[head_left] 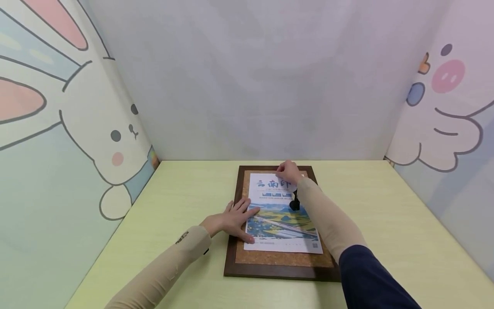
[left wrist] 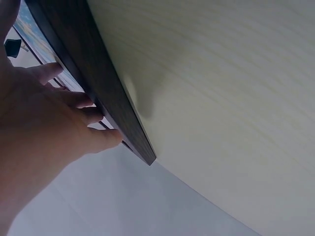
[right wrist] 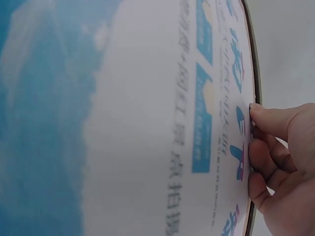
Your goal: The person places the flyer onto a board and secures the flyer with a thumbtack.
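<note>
A printed poster (head_left: 270, 193) with blue lettering and a painted landscape lies on a dark-framed cork board (head_left: 270, 258). My left hand (head_left: 235, 221) is spread across the board's left frame, with fingertips resting on the poster's left edge. In the left wrist view, the fingers of the left hand (left wrist: 59, 110) reach over the dark frame. Up at the poster's top edge, my right hand (head_left: 289, 172) has its thumb and curled fingers together, pinching that edge. The right wrist view shows the right hand (right wrist: 283, 162) there too; whether a small pin sits between its fingertips cannot be made out.
The board lies on a pale yellow-green table (head_left: 185, 193), its top near the back wall (head_left: 251, 86). Cartoon-printed side walls stand left and right. A black wrist camera (head_left: 295, 204) hangs below the right wrist, over the poster.
</note>
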Demonstrator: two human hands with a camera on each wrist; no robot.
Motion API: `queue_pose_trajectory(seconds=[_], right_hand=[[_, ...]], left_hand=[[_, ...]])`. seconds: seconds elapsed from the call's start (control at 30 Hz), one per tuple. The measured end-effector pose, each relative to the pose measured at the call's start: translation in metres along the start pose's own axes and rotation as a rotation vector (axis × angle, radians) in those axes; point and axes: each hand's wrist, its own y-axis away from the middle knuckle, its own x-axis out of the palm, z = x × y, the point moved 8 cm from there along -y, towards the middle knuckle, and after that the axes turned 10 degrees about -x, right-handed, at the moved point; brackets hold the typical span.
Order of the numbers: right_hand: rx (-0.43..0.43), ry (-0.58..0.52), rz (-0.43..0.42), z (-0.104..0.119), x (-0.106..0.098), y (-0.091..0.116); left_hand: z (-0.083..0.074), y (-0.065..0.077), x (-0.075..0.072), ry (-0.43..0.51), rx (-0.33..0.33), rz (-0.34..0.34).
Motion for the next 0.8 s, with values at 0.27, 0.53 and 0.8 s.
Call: queue_pose_trajectory(seconds=[0.27, 0.53, 0.8], right_hand=[[-0.022, 0.011, -0.046, 0.004, -0.012, 0.013], [-0.164, 0.048, -0.052, 0.031, -0.038, 0.02], [-0.347, 0.202, -0.093, 0.064, -0.06, 0.025]], left_hand=[[-0.002, -0.003, -0.002, -0.007, 0.021, -0.023], [0.009, -0.003, -0.007, 0.003, 0.011, -0.067], [0.02, -0.001, -0.022, 0.061, 0.007, -0.134]])
